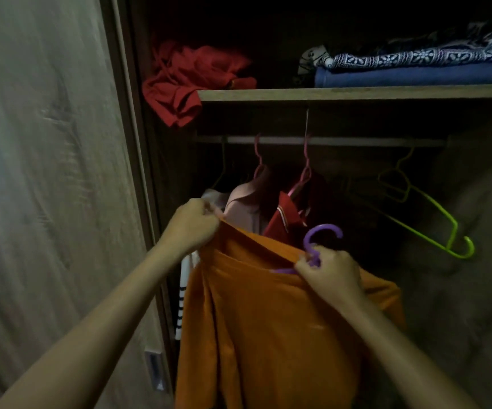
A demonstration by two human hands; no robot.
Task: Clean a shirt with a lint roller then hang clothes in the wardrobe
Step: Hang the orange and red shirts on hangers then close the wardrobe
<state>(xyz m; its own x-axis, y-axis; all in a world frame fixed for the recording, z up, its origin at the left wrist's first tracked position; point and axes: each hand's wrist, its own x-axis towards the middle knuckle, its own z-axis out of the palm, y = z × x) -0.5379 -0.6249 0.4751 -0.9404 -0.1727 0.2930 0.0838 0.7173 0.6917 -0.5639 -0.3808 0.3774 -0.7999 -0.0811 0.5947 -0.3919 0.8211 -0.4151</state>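
Two hands hold the orange shirt [268, 320] below the rail [327, 140]. Our left hand [193, 224] pinches its shoulder; our right hand [329, 274] grips the purple hanger [323, 233], apparently threaded inside. The hook stands nearest the right hand, the rail above and beyond it.

Shelf [327, 94]: red garment [191, 75], folded textiles [416, 67]

My left hand [193, 222] grips one shoulder of the orange shirt [268, 320]; my right hand [327, 274] holds its collar and the purple hanger [320, 240] before the wardrobe rail [357, 141]. A green hanger [433, 222] hangs at the right.
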